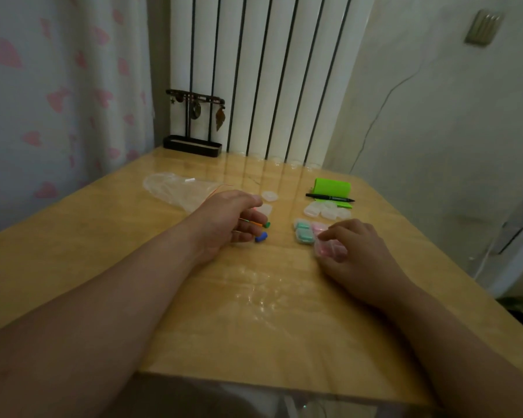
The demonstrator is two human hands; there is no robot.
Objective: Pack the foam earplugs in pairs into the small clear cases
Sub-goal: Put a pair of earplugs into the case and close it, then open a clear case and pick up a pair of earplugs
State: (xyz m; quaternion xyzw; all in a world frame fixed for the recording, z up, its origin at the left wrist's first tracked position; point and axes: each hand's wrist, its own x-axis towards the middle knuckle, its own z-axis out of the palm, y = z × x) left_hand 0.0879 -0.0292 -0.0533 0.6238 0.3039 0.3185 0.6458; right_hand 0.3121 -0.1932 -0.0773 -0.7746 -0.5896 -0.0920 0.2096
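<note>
1. L hand (233,218): rests on the tabletop (103,267), palm down, fingers curled. An orange cord (252,223) runs out between the fingertips and ends in a green plug (266,225). You can't tell whether the fingers actually grip the cord.
2. Blue plug (261,236): lies on the tabletop just beside the L fingertips, below the green plug.
3. R hand (357,245): fingers curled round a clear case (329,251) w/ pink contents, held low at the tabletop.
4. Filled cases, just beyond the R hand: teal cases (302,232) on the left, a pink case (319,227) touching them on the right.
5. Empty cases (326,211): bunched behind the filled ones. Two more cases (268,196) sit at the L hand's fingertips.
6. Pen (329,198): lies across the front of a green block (332,187), behind the empty cases.
7. Plastic bag (175,188): flat on the tabletop, far-left of the L hand.
8. Jewelry stand (194,125): at the far tabletop edge, in front of the radiator (263,70).
</note>
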